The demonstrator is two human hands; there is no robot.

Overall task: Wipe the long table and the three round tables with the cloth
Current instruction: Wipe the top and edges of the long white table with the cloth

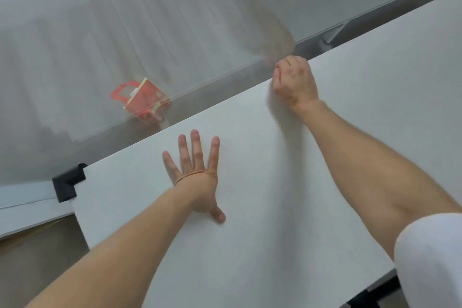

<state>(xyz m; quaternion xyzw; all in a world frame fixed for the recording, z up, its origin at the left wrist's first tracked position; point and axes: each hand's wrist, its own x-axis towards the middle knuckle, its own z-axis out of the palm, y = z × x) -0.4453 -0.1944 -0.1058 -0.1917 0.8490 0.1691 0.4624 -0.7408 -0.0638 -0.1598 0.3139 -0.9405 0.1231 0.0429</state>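
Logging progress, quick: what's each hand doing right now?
Left hand: open, flat on the table.
Right hand: curled at the far edge; holding anything, cannot tell.

Under my left hand [197, 177] the long table [275, 182] looks smooth, matt and white, like laminate. Left of that hand, a black corner guard [67, 182] looks matt and rubbery. Beyond its fingers I see a glossy clear pane [125, 45], and a red box [142, 100] against it looks like shiny, translucent plastic. My right hand [293, 80] grips the cloth [275, 27], a soft grey blur whose weave I can't read.
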